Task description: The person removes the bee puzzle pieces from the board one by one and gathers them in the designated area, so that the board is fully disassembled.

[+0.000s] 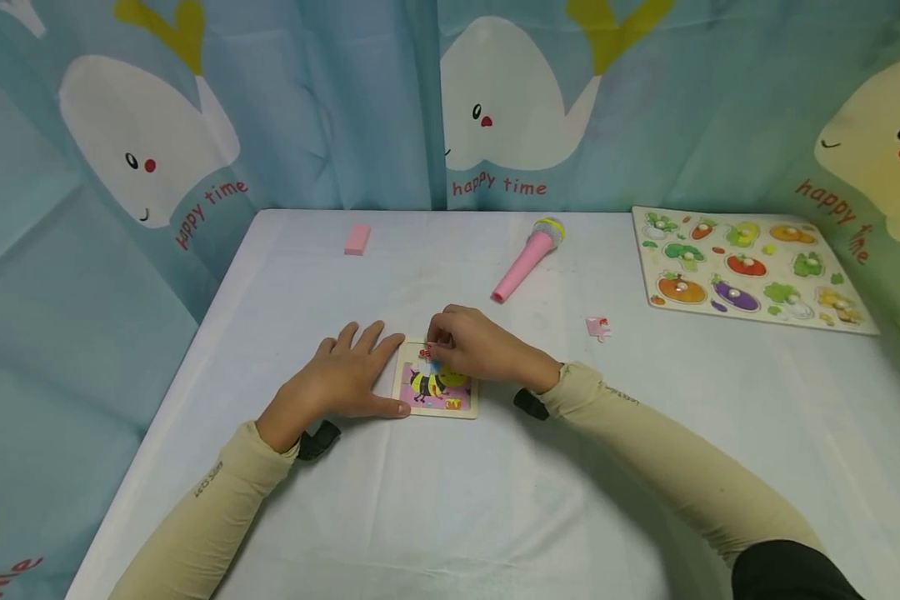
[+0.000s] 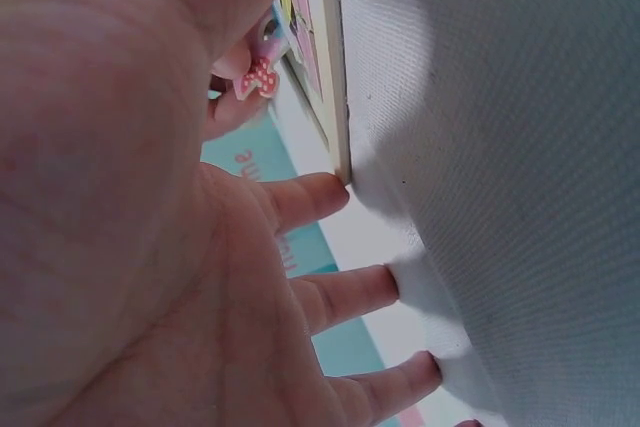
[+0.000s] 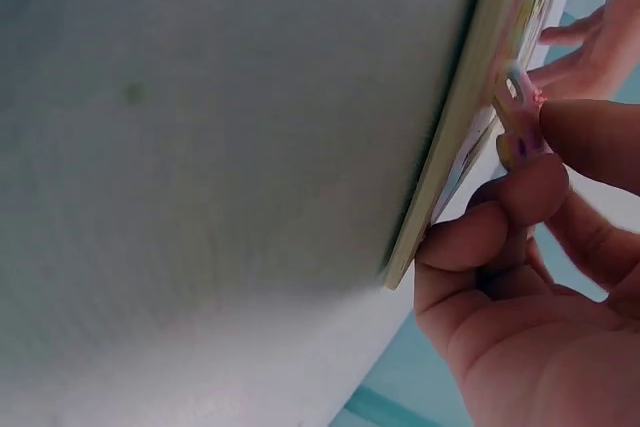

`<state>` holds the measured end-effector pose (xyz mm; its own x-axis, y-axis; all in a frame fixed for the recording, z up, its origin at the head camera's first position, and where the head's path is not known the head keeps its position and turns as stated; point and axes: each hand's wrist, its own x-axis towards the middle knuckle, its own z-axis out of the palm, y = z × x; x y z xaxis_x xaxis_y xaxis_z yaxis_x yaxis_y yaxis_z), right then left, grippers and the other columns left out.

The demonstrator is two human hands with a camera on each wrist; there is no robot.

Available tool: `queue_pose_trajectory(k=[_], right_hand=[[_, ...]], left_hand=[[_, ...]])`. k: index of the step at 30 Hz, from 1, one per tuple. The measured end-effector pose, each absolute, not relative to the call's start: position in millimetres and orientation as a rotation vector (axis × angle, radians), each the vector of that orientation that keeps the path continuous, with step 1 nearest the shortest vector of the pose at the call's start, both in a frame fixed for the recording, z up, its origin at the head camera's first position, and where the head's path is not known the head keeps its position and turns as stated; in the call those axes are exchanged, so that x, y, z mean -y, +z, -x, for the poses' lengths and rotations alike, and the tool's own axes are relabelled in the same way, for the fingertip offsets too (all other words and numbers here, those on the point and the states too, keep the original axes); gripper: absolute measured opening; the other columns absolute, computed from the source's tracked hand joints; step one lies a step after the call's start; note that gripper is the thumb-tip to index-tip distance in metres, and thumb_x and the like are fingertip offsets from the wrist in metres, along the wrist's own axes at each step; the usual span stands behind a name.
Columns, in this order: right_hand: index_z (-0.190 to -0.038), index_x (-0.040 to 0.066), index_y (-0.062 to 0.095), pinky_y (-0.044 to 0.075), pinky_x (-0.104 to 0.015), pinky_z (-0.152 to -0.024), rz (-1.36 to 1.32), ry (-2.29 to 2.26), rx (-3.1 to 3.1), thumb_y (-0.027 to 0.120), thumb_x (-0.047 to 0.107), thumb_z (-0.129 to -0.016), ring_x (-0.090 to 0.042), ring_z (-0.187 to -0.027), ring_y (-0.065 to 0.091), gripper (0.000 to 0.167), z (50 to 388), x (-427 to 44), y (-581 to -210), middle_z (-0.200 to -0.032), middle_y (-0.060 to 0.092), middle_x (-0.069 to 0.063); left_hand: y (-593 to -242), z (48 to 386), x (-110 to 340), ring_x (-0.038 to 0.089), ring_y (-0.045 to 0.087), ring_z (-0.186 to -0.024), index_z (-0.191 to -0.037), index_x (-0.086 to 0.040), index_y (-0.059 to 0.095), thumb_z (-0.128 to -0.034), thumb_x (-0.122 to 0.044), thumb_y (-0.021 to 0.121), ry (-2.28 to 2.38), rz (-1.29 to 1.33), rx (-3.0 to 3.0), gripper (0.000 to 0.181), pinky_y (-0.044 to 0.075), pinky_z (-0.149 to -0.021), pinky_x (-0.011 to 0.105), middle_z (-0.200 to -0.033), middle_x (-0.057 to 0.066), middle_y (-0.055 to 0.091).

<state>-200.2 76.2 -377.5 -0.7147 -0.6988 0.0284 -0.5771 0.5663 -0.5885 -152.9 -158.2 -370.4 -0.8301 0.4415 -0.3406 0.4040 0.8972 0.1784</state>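
Observation:
A small square wooden jigsaw board (image 1: 438,412) with a bee picture lies flat on the table. My left hand (image 1: 348,375) is spread at its left side. Thumb and index finger touch the board's edge, and the other fingertips rest on the cloth in the left wrist view. Over the board's upper part, my right hand (image 1: 480,343) pinches a pink jigsaw piece (image 3: 520,112) between thumb and curled fingers. A red polka-dot bow (image 2: 258,79) shows on that piece. In the right wrist view the piece is tilted above the board. Part of the picture is hidden behind the right hand.
A loose pink jigsaw piece (image 1: 598,328) lies right of the right hand. Farther back are a pink toy microphone (image 1: 523,265) and a pink block (image 1: 357,240). A vegetable peg puzzle (image 1: 750,271) occupies the back right. Whale-printed curtains (image 1: 330,100) hang behind the white table.

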Motion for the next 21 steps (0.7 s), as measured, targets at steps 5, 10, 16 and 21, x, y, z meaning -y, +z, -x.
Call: queue_pose_trajectory(k=[5,10,16,21], right_hand=[[-0.103,0.002,0.073,0.05,-0.029,-0.073,1.109,-0.885,-2.553,0.067,0.002,-0.102,-0.016,-0.081,0.057,0.006,201.3,-77.2,-376.9,-0.088,0.064,-0.002],[-0.105,0.0,0.073,0.051,-0.028,-0.071,1.105,-0.92,-2.529,0.065,0.001,-0.103,-0.014,-0.077,0.058,0.008,201.0,-76.0,-376.5,-0.087,0.067,-0.002],[-0.108,0.001,0.073,0.052,-0.028,-0.067,1.038,-0.968,-2.514,0.065,0.004,-0.104,-0.014,-0.075,0.059,0.009,199.8,-77.8,-375.9,-0.088,0.067,-0.002],[-0.11,0.003,0.073,0.051,-0.029,-0.068,1.006,-1.004,-2.523,0.066,0.006,-0.105,-0.014,-0.075,0.059,0.009,199.7,-83.2,-374.7,-0.087,0.067,-0.001]], left_hand=[[-370.7,152.4,158.9,0.055,0.022,-0.154,-0.169,-0.011,0.03,-0.0906,-0.067,0.076,0.15,-0.623,-2.689,0.107,0.03,-0.115,0.071,-0.173,0.024,0.022],[-369.6,151.3,159.0,0.055,0.022,-0.154,-0.169,-0.011,0.03,-0.0905,-0.065,0.077,0.156,-0.62,-2.692,0.107,0.029,-0.115,0.072,-0.172,0.024,0.023],[-370.2,151.3,158.1,0.055,0.022,-0.154,-0.169,-0.011,0.03,-0.0906,-0.066,0.077,0.147,-0.628,-2.691,0.107,0.029,-0.115,0.072,-0.172,0.025,0.022],[-371.0,152.6,157.7,0.055,0.023,-0.154,-0.169,-0.01,0.031,-0.0907,-0.066,0.077,0.135,-0.636,-2.691,0.106,0.031,-0.115,0.071,-0.172,0.024,0.023]])
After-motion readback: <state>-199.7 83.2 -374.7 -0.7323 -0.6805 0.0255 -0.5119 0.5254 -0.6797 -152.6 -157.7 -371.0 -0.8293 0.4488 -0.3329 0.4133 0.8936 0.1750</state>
